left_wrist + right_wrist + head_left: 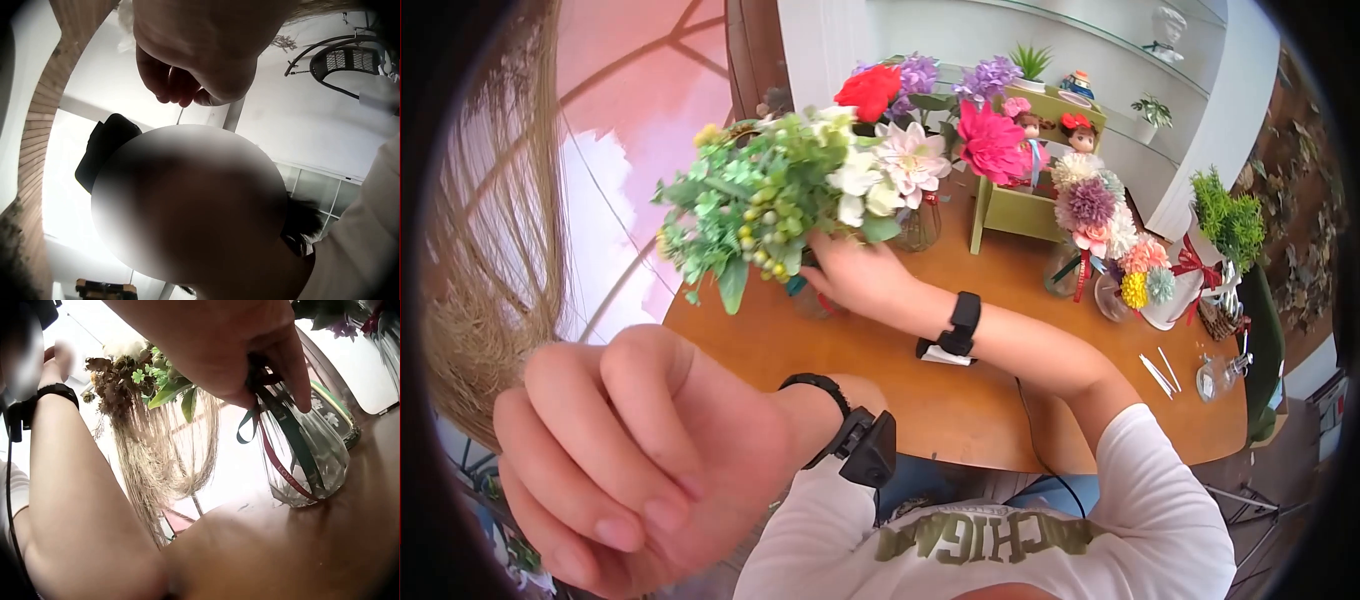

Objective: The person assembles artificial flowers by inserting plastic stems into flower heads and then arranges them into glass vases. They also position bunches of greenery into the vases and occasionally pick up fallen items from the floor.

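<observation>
My right hand (865, 280) grips the neck of a clear glass vase (325, 450). Green and red ribbons (289, 434) hang down from that neck, and the vase stands on the wooden table (294, 550). A full bunch of artificial flowers and greenery (740, 195) spreads above this hand and hides most of the vase in the head view. Close to the head camera, my left hand (630, 450) is raised off the table's left side. Its fingers are loosely bent, and nothing shows in them.
Beyond the hand, a wire-like glass vase (918, 228) holds more flowers. A green stand (1025, 212) with dolls is behind. On the right are pompom flowers (1090, 205), a white pot (1185, 265), white sticks (1160, 372) and a small glass bottle (1215, 380). Dry strands (500, 200) hang at left.
</observation>
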`<state>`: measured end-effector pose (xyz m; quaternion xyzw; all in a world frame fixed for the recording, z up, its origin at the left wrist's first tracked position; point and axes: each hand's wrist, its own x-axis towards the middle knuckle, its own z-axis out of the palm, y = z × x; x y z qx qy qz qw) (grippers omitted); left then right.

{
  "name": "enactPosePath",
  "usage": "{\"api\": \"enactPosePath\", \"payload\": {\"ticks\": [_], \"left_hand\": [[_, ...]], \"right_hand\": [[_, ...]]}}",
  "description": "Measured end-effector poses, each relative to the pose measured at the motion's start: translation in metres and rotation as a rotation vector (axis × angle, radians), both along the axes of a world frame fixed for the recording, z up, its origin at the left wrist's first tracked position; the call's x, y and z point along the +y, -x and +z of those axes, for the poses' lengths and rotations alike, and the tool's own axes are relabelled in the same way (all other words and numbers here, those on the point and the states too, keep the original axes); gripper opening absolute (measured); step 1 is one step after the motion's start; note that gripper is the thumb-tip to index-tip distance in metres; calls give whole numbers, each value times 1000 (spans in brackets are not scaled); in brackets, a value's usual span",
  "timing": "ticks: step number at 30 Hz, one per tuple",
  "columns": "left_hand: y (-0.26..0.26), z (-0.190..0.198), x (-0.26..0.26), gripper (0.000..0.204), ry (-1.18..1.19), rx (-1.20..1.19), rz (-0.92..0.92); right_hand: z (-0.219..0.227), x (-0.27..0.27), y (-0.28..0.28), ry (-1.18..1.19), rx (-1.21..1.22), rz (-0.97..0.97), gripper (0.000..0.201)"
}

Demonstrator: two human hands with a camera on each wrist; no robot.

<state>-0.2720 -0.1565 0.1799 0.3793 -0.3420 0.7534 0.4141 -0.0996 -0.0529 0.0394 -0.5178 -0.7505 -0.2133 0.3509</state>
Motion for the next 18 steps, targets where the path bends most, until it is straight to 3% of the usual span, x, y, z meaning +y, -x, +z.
{"api": "enactPosePath", "payload": {"ticks": [2, 5, 7, 16, 18], "left_hand": [[-6, 1, -3, 10, 3, -11, 40], [-11, 1, -10, 10, -38, 57, 51], [-13, 0, -13, 10, -64, 78, 56], [-23, 1, -15, 8, -112, 118, 76], [-24, 0, -15, 7, -106, 128, 94]], "right_hand": [[1, 2, 10, 96, 40, 17, 38], [1, 11, 10, -7, 50, 143, 39], [10, 5, 11, 276, 96, 100, 40], [-3, 6, -9, 125, 91, 101, 43], [2, 1, -8, 264, 107, 98, 44]]}}
